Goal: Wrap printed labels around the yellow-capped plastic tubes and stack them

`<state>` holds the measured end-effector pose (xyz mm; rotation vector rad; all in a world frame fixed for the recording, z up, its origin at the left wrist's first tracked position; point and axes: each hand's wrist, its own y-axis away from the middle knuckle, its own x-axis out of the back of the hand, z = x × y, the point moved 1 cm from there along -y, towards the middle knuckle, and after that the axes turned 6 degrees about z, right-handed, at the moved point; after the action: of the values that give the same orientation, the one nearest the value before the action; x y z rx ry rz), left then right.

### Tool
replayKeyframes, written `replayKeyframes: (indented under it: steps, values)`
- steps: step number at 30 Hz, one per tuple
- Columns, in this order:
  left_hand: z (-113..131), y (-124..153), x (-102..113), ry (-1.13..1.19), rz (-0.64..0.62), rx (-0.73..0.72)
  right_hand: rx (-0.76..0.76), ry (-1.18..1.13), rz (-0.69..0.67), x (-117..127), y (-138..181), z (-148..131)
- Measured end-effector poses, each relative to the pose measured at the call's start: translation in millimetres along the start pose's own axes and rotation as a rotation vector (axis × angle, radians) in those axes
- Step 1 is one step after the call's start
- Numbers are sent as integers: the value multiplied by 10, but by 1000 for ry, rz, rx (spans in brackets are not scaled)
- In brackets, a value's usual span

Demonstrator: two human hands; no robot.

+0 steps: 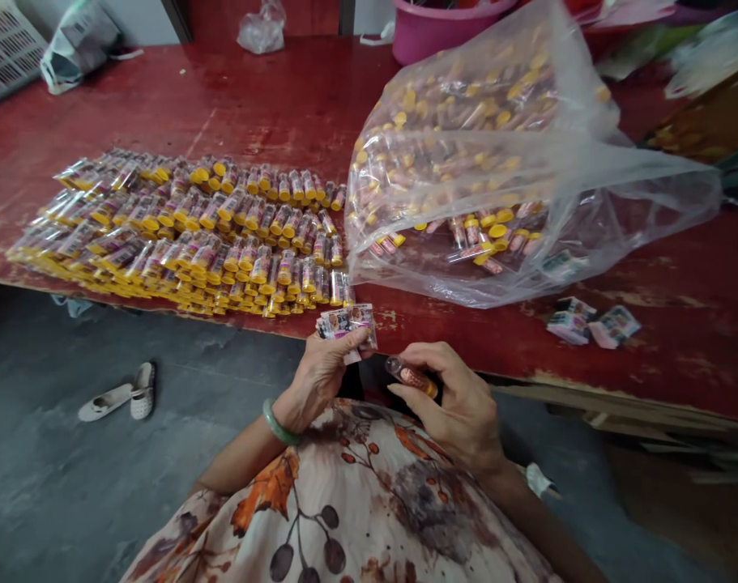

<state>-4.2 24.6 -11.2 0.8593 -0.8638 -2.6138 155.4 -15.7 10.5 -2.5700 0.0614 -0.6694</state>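
Observation:
My left hand (320, 368) pinches a small stack of printed cards (349, 325) near the table's front edge. Beside it, my right hand (457, 401) holds a clear tube with a yellow cap (412, 376), pink contents showing inside; fingers and thumb close round it. The tube and the cards are apart. Ahead on the left lie rows of stacked capped tubes (204, 235) with printed labels inside. A large clear plastic bag (466, 154) on the right is full of loose tubes with yellow caps, its mouth facing me.
Two bundles of small cards (612, 325) lie right of the bag on the red table (143, 89). Behind stand a pink basin (441, 32) and a crumpled plastic bag (262, 28). White shoes (110, 401) rest on the floor at left.

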Motion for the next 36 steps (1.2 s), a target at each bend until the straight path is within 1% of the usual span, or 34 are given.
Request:
replayKeyframes:
  steps: [3, 6, 8, 11, 14, 16, 18, 22, 24, 27, 29, 32, 36]
  values:
    - [-16, 37, -34, 29, 2, 56, 150, 10, 53, -37, -11, -26]
    - [-32, 80, -68, 74, -16, 91, 269, 86, 65, -67, 15, 8]
    - [-46, 98, -74, 92, -27, 81, 304, 169, 93, -82, 44, 37]
    - [-75, 104, -51, 87, -41, 27, 348, 261, 114, -104, 71, 43]
    - [-99, 101, -17, 75, -69, -42, 409, 277, 94, -133, 55, 0]
    - [-106, 101, -3, 70, -87, -74, 414, 289, 100, -150, 33, -26]
    - [-106, 102, 5, 62, -96, -81, 427, 336, 105, -167, 19, -38]
    - [-103, 82, 15, 37, -101, -68, 524, 413, 73, -204, 28, -29]
    - [-107, 61, 24, 29, -105, -62, 489, 374, 66, -220, 35, -17]
    - [-125, 22, 44, 30, -99, -60, 325, 312, 79, -234, 28, -1]
    - [-143, -2, 59, 23, -80, -61, 258, 303, 76, -239, 17, 3]
    - [-168, -23, 71, 9, -61, -64, 274, 309, 66, -241, 5, 6]
    - [-170, -13, 54, 27, -68, -99, 395, 372, 72, -255, 25, 26]
